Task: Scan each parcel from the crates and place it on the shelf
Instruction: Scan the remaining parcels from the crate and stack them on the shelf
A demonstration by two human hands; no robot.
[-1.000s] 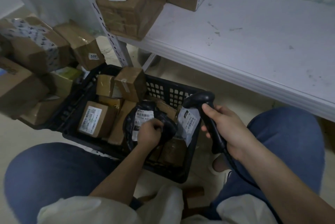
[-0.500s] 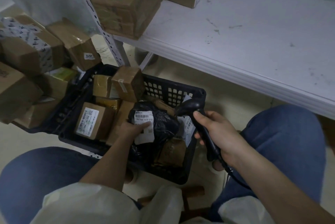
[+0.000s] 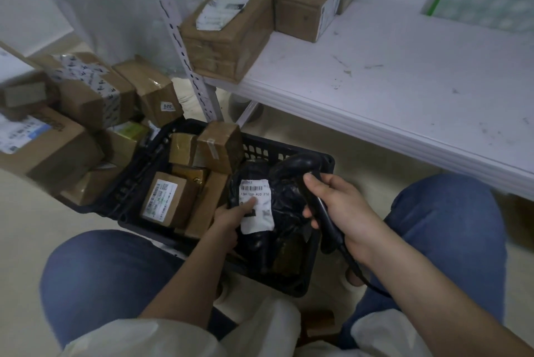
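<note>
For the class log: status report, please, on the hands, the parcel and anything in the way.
Left hand holds black parcel over crate. Right hand grips scanner, head right by the label. Left thumb partly covers label.

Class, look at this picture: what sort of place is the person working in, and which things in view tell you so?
Probably a parcel sorting or storage room: labelled cardboard boxes on a white shelf, a black crate full of parcels, and a barcode scanner in the right hand.
</note>
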